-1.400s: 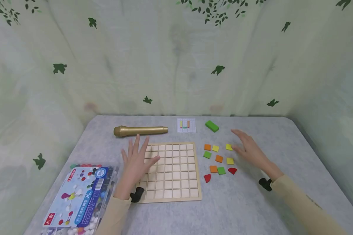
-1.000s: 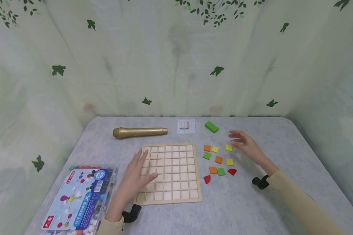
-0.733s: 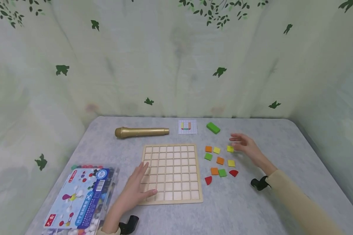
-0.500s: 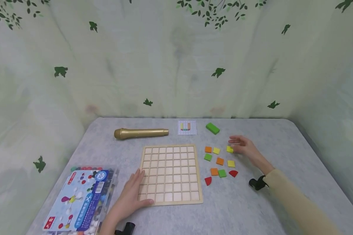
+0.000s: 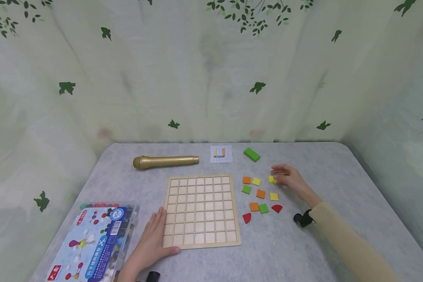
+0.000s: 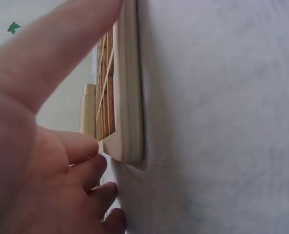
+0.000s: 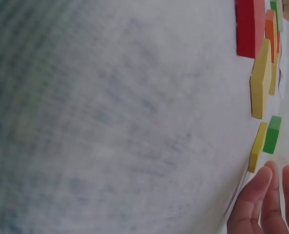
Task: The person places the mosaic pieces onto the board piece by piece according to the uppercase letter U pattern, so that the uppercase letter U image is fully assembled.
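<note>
My left hand (image 5: 149, 239) lies at the near left corner of a wooden grid board (image 5: 201, 211). Its straight fingers run along the board's left edge, and the thumb lies by the front edge. The left wrist view shows that hand (image 6: 51, 146) beside the board's pale rim (image 6: 129, 97). My right hand (image 5: 294, 182) hovers, fingers loosely bent, beside the farthest-right yellow square tile (image 5: 272, 179). In the right wrist view the thumb tip (image 7: 262, 180) is close to that yellow tile (image 7: 258, 147), with nothing between the fingers. Several orange, green, yellow and red tiles (image 5: 261, 194) lie nearby.
A gold microphone (image 5: 165, 161) lies behind the board. Next to it are a printed pattern card (image 5: 229, 159) and a green block (image 5: 252, 154). On the left stands a clear case with a blue cover (image 5: 84, 243). A curtain (image 5: 211, 78) hangs behind the table.
My left hand has come from above the board toward me, down to its near left corner. My right hand has lowered beside the yellow tile, its fingers drawing closer together.
</note>
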Available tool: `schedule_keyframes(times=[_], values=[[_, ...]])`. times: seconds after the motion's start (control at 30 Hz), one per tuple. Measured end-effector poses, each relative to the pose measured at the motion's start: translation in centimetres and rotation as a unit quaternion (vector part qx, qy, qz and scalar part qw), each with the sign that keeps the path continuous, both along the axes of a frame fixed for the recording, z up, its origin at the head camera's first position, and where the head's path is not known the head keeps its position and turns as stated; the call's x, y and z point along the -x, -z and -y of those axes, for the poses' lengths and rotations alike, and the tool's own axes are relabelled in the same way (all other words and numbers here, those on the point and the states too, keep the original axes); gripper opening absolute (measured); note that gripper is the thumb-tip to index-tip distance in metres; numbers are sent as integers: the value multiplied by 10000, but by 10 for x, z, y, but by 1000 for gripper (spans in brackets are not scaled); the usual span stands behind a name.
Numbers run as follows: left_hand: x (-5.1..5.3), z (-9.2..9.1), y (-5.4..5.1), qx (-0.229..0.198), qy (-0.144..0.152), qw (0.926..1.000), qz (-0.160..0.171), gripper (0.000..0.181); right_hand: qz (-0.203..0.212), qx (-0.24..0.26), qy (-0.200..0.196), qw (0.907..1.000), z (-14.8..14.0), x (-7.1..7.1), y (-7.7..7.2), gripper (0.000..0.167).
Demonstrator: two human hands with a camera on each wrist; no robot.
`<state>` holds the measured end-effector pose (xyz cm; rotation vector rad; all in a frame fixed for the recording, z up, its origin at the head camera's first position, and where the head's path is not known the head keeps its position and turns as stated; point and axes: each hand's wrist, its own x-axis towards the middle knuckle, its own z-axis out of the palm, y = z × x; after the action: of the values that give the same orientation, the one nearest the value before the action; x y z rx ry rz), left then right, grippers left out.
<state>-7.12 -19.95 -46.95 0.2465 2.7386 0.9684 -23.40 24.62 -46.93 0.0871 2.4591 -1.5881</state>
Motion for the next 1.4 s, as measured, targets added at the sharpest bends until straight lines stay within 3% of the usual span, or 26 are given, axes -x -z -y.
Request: schedule_keyframes(times=[0.33, 0.57, 0.73, 0.9, 1.13, 1.4], values=[[-1, -1, 3, -23, -44, 9999, -113, 124, -42, -561, -5, 9984, 2, 1, 0, 37], [1, 0, 4, 22, -37, 10000, -3, 124, -405, -1355, -215, 9897, 7, 2, -1, 30], [1, 0, 4, 3, -56, 10000, 47, 124, -499, -1547, -296, 9863, 10, 2, -3, 26], [0, 0, 4, -8, -49, 10000, -37, 124, -284, -1342, -359, 9899, 10, 4, -4, 23], [0, 0, 4, 47, -70, 10000, 14, 123, 40, -689, -484, 9964, 10, 8, -3, 22], [0, 0, 4, 52, -79, 9999, 68, 123, -57, -289, -1182, 9926, 36, 11, -12, 23]])
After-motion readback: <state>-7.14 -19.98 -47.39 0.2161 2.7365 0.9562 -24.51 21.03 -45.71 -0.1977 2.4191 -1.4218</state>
